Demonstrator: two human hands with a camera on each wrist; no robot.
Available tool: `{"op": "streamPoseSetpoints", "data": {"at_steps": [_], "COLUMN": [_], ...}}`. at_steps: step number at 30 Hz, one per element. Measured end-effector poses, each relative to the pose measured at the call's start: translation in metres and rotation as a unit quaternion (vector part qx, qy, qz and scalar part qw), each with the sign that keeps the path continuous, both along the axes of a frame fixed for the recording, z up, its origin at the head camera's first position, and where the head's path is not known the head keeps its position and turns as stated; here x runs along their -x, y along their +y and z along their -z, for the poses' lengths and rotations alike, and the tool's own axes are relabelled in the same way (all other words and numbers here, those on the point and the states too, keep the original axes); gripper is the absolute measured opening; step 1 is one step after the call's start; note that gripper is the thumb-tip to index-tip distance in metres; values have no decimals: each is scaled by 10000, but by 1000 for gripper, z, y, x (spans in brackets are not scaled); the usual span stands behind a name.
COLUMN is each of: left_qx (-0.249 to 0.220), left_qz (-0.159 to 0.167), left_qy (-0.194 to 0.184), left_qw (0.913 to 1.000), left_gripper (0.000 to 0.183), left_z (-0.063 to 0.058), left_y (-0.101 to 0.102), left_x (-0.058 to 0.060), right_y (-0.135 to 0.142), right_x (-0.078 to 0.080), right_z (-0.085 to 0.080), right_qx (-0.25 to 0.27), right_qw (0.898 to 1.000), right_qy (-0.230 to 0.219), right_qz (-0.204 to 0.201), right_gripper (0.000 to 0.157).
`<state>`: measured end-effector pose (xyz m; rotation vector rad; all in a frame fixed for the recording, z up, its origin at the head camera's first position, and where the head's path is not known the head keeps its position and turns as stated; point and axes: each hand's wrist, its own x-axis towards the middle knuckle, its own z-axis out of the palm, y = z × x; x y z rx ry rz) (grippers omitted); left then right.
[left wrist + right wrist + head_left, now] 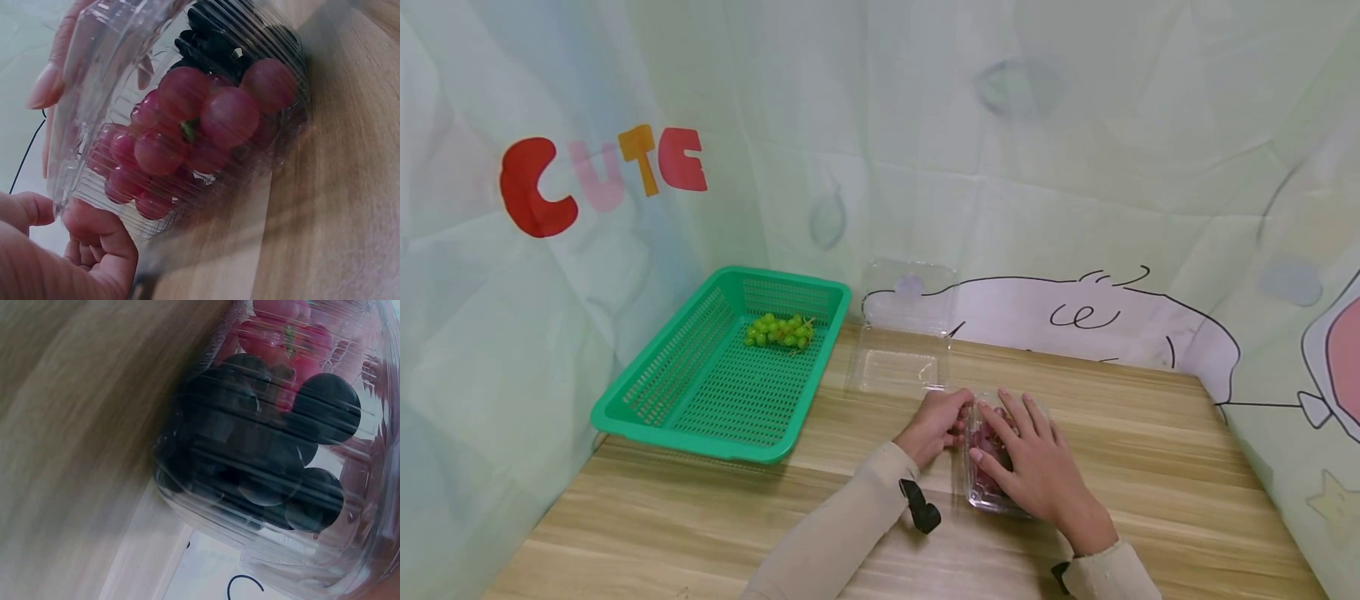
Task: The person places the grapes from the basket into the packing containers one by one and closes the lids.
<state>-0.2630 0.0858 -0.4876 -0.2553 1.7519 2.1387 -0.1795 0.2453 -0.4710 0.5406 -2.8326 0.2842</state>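
Observation:
In the head view a clear plastic clamshell box [972, 487] stands on the table with its lid down. Through its wall I see red grapes [229, 117] towards the left hand's side and black grapes [325, 408] at the other end. My left hand [931, 425] is at the box's far left corner, where thumb and index finger pinch the rim in the left wrist view. Spread nearly straight, the fingers of my right hand [1037, 462] lie across the lid from above and cover part of it.
A green plastic basket [681, 439] stands at the left, with a bunch of green grapes [780, 331] inside. Behind the hands, another clear clamshell box [898, 369] lies open, its lid upright near the printed cloth backdrop [925, 200]. The wooden table [1157, 467] extends to the right.

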Motion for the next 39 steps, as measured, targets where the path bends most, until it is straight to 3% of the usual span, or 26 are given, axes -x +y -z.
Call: {"op": "streamPoseSetpoints", "data": {"at_steps": [21,39], "left_qx": [222,-54], "left_qz": [-29,-49], "left_qy": [-119,-151], "left_qw": [9997,9999], "left_gripper": [18,18], "left_z": [2,2], "left_y": [-1,-1], "left_x": [-3,0], "right_y": [-1,-1], "right_x": [-1,1], "right_z": [2,2], "right_qx": [-19,-52], "right_qw": [10000,10000], "right_qy": [-9,13], "right_qz": [1,46], "right_gripper": [67,68]}}
